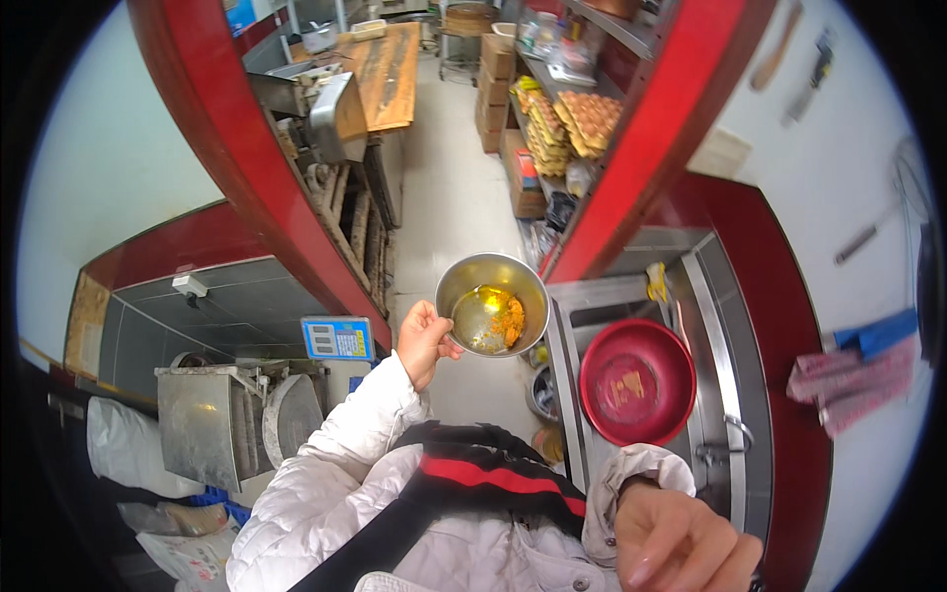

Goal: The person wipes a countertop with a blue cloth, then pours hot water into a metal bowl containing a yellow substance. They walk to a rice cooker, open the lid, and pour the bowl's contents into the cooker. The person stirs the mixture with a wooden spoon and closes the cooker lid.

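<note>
My left hand (pixel 423 340) grips the rim of a round stainless steel bowl (pixel 534 325), with the thumb over the edge. Clear yellowish liquid (pixel 473 314) pools in the bowl, and a crumbly orange clump (pixel 509 323) lies on its right side. At the lower right is my right hand (pixel 677 536), its fingers loosely curled in front of my jacket. The palm side is hidden, so I cannot see whether anything is in it. Nearest to that hand is a red basin (pixel 679 385), set in a stainless steel sink (pixel 595 451).
Red door posts (pixel 244 185) frame a passage (pixel 444 177) ahead. A wooden-topped table (pixel 396 66) lies beyond on the left; egg trays (pixel 588 118) fill a shelf on the right. A digital scale (pixel 336 338) and a metal machine (pixel 200 422) stand to my left. A faucet (pixel 718 448) edges the sink.
</note>
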`<state>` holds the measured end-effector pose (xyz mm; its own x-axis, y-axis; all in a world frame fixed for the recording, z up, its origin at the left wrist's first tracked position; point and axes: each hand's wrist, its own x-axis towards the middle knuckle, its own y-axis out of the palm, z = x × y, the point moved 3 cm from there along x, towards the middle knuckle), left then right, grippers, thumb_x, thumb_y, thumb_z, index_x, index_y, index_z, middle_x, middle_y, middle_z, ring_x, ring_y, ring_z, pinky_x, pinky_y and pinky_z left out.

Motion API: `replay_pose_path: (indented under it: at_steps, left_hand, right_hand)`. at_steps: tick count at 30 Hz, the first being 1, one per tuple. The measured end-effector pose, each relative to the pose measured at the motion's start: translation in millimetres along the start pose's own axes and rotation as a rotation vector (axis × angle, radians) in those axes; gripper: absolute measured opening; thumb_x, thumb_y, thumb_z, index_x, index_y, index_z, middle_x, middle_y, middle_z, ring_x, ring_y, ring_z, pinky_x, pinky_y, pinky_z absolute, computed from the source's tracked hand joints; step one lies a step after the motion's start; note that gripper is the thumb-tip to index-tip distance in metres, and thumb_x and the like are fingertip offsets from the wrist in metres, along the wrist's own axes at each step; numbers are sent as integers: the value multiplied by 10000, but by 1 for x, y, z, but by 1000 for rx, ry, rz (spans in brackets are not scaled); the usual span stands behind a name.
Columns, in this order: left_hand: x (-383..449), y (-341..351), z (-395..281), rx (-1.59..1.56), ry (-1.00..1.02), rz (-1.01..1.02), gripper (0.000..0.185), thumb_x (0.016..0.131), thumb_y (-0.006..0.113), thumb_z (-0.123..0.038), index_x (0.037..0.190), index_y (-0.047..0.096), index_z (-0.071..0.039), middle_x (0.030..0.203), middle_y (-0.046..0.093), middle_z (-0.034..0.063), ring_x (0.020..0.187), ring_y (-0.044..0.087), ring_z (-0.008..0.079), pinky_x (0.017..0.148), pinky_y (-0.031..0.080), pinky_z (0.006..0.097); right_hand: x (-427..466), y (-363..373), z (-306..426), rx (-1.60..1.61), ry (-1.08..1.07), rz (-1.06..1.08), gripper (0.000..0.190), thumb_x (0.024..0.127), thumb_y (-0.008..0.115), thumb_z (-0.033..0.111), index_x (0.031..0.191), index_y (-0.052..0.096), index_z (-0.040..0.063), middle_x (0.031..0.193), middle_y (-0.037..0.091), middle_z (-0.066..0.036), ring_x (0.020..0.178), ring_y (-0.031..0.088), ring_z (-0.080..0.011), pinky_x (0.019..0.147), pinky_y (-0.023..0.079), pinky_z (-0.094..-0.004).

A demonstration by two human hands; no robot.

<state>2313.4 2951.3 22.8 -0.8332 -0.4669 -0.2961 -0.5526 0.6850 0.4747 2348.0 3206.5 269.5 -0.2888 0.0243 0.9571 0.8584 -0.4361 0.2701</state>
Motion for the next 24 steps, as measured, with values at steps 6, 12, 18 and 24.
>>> replay_pose_path:
  at_steps: [6,12,18,24]
  left_hand:
    - [36,-35,-33,-17,68,-152,146,812,496,8,802,400,-100,593,477,40,433,550,178,375,466,265]
    - [95,-43,-47,-64,122,-197,153,811,506,-3,793,384,-93,599,505,56,445,564,185,373,469,272]
    - [174,-19,-86,-71,198,-234,155,805,514,-5,793,396,-103,559,478,37,436,564,179,370,477,272]
    - [268,15,-151,-69,246,-155,118,819,496,2,799,419,-86,554,488,37,444,573,169,367,476,242]
  right_hand:
    - [27,-17,-74,-82,131,276,157,867,557,171,979,535,64,966,539,-108,741,573,-230,602,528,-350]
    - [34,-54,-120,-192,99,-19,262,861,564,217,1119,555,177,984,547,11,859,532,-160,606,514,-416]
    - [45,-121,-184,-159,-17,24,264,890,508,269,1123,537,149,960,544,-24,827,538,-178,590,520,-432]
    - [67,-193,-296,-305,67,598,146,750,595,30,884,604,-25,823,629,-145,675,617,-247,573,513,-336]
